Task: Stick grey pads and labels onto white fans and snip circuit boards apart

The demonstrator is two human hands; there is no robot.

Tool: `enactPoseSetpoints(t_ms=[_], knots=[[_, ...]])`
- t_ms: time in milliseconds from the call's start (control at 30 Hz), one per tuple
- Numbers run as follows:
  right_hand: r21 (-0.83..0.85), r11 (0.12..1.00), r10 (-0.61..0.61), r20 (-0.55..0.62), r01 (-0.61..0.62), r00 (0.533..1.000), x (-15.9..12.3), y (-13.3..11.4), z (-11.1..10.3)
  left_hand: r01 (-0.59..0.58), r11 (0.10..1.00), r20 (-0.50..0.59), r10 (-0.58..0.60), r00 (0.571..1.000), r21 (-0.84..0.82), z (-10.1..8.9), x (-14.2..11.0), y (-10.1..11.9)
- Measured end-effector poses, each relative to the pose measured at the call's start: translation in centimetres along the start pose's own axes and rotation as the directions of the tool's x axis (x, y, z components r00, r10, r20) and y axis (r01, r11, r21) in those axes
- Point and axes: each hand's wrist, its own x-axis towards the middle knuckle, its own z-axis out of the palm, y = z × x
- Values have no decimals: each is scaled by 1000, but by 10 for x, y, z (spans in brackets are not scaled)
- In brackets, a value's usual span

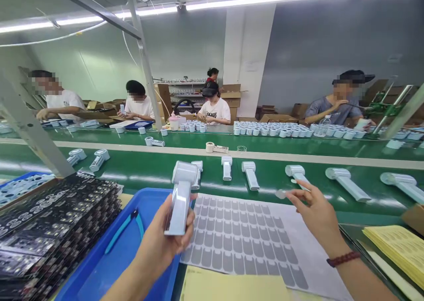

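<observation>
In the head view, our left hand (162, 241) is closed around the handle of a pale blue device (181, 197), its round head uppermost, raised over the border between a blue tray (112, 272) and a sheet of grey stickers (238, 230). Our right hand (313, 215) pinches a small clear piece (280, 194) at its fingertips, above the green counter (270, 168). Teal-handled pliers (119, 234) lie in the tray. Beyond, similar devices (251, 176) lie spaced out in a row; co-workers (215, 108) sit across from us.
</observation>
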Motion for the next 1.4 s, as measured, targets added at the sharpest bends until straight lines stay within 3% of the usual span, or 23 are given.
enactPoseSetpoints(t_ms=[133, 200, 300, 467, 633, 867, 1033, 1400], knots=[[140, 990, -22, 217, -9, 976, -35, -46, -6, -25, 997, -153, 35, 988, 69, -16, -26, -21], [216, 974, -24, 397, -68, 918, -69, -69, -2, 21, 999, -236, -11, 972, 39, -20, -34, -24], [343, 928, -88, 576, -143, 812, -124, -94, 15, 117, 991, -316, -130, 940, -57, -23, -39, -24], [479, 813, -64, 637, -330, 768, -178, -114, 48, 212, 916, -363, -337, 869, -341, -10, -39, -24], [496, 778, -25, 637, -385, 771, -188, -125, 66, 191, 898, -432, -366, 824, -397, 7, -40, -27], [481, 766, -4, 668, -427, 744, -188, -132, 73, 176, 922, -418, -319, 851, -345, 11, -44, -25], [432, 786, 29, 689, -442, 724, -185, -135, 72, 173, 927, -435, -314, 844, -334, 11, -42, -24], [438, 787, 25, 682, -434, 731, -185, -137, 75, 143, 930, -447, -293, 845, -338, 7, -40, -26]])
